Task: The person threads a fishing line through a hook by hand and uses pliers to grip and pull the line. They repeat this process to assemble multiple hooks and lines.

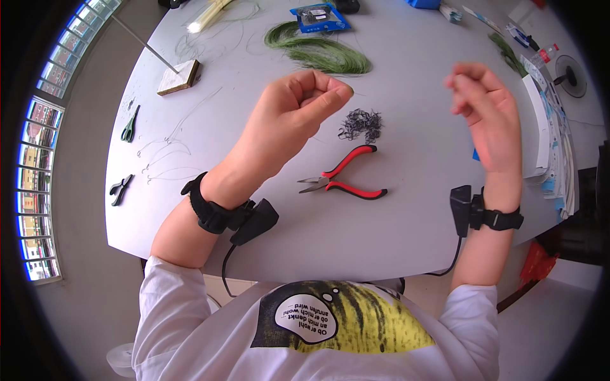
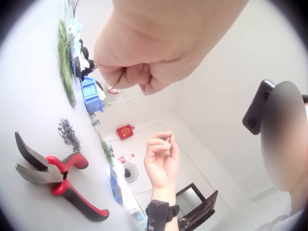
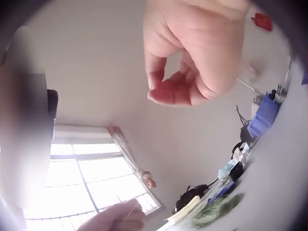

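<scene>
My left hand (image 1: 295,105) is raised over the table, fingers curled and thumb pressed to the index finger. A thin strand (image 1: 359,94) juts from this pinch. Off to the right my right hand (image 1: 488,114) is also raised, with its thumb and fingertips (image 3: 159,96) brought together. Whether a fine strand lies between them, I cannot tell. On the table below sit red-and-black pliers (image 1: 343,176), jaws parted. Just beyond them is a heap of small dark hooks (image 1: 362,124). A bundle of green strands (image 1: 324,52) lies farther back.
Green-handled scissors (image 1: 129,126) and small black cutters (image 1: 121,189) lie near the left edge, beside hooks on thin lines (image 1: 152,159). A rod stands in a wooden block (image 1: 178,79). A blue packet (image 1: 319,18) is at the back. White strips (image 1: 553,146) line the right side.
</scene>
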`<action>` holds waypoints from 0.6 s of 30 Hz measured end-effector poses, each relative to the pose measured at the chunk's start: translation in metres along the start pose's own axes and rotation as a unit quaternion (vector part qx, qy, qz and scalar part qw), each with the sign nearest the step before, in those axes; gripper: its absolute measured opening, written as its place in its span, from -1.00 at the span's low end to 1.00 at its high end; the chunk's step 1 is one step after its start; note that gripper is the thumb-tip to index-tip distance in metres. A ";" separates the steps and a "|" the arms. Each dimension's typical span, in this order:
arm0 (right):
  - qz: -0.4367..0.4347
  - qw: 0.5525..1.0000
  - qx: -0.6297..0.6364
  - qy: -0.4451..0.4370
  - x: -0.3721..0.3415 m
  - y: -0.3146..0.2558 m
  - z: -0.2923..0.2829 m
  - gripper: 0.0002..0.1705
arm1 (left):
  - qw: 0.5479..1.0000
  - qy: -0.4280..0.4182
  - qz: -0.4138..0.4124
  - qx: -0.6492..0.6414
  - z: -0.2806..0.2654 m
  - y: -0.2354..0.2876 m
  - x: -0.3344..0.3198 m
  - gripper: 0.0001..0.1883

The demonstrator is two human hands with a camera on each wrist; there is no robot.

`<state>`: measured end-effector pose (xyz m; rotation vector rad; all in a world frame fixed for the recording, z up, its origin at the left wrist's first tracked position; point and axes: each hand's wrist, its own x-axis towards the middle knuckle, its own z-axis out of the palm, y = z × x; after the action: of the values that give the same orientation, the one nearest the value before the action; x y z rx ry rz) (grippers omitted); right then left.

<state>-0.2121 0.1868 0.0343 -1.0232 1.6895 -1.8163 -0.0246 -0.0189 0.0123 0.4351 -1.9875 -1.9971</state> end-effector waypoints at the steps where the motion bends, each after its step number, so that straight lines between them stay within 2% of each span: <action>1: -0.001 1.000 0.000 0.000 -0.002 -0.003 0.013 -0.65 | 1.000 -0.011 -0.006 0.009 0.001 0.000 0.000 -0.81; 3: 0.014 0.996 -0.091 -0.013 -0.006 -0.008 0.036 -0.69 | 1.000 -0.023 -0.003 0.017 0.003 -0.001 -0.001 -0.81; 11: 0.029 0.994 -0.101 -0.025 -0.007 0.008 0.047 -0.84 | 0.997 -0.059 -0.016 0.041 0.004 -0.002 -0.002 -0.81; 13: 0.000 0.992 -0.129 -0.006 -0.008 0.012 0.048 -0.87 | 0.997 -0.059 -0.010 0.043 0.005 -0.003 -0.003 -0.80; 18: -0.001 0.980 -0.196 0.012 -0.009 0.008 0.052 -0.89 | 0.997 -0.064 -0.015 0.041 0.005 -0.002 -0.004 -0.80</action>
<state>-0.1678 0.1591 0.0228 -1.1594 2.1152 -1.5308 -0.0234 -0.0127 0.0108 0.3648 -2.1573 -2.0131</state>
